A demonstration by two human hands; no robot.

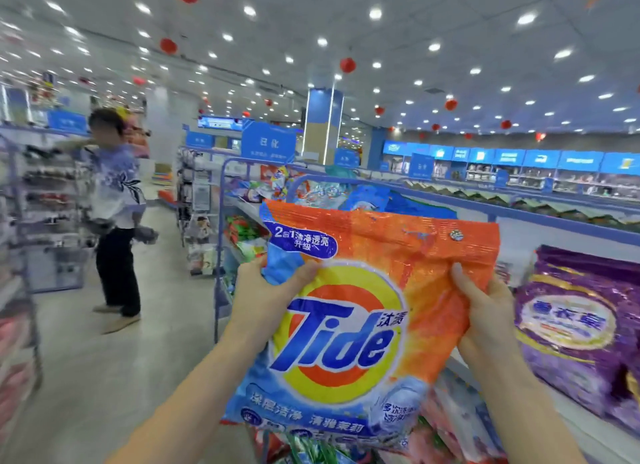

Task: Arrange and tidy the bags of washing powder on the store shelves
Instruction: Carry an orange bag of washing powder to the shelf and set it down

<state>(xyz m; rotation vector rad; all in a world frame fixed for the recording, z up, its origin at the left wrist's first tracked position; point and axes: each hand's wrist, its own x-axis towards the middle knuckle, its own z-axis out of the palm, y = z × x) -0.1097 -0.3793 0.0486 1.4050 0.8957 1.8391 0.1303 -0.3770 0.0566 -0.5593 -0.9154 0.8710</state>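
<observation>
The left hand [263,290] gripped the left edge of an orange Tide washing powder bag [346,325], thumb across its front. The right hand [485,307] pinched the bag's right edge. The bag hung upright in the air before the shelves. Beneath it lay other packets [446,425], blurred. Just to its right, purple washing powder bags [581,325] stood on a white shelf [585,432]. Behind it, more bags [367,195] were piled on the top shelf. Farther down the aisle at left stood a person [114,193] beside racks. Red lanterns [347,65] hung from the ceiling.
</observation>
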